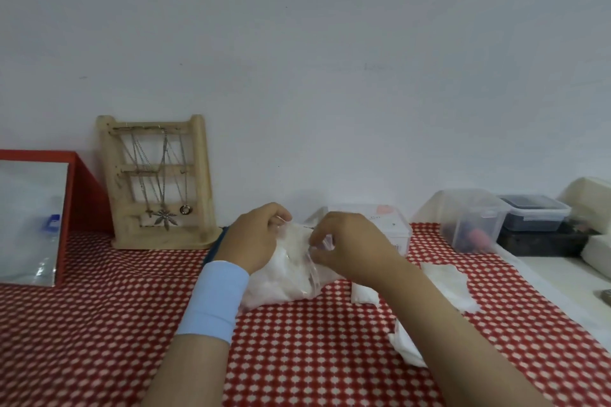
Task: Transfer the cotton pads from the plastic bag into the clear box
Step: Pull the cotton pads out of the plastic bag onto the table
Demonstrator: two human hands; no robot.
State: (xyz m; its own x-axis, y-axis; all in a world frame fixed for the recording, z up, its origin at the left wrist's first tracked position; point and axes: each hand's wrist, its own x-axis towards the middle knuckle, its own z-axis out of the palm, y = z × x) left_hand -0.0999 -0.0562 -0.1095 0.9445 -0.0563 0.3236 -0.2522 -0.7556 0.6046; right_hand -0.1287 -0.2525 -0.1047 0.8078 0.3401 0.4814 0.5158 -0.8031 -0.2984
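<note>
Both the left hand [254, 238] and right hand [350, 244] pinch the mouth of the plastic bag [312, 279], cotton pads [274, 284] inside, in front of the clear box [396, 228]; a hard tug might scatter them.

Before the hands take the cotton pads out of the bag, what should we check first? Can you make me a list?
1. Grip on the plastic bag: left hand and right hand both pinch its top. Ok.
2. Bag mouth open: cannot tell; the hands hide it.
3. Clear box close by: it stands just behind the hands. Ok.
4. Box lid off: cannot tell.
5. No strays: white pieces lie loose on the tablecloth by the right arm. Not ok.
</note>
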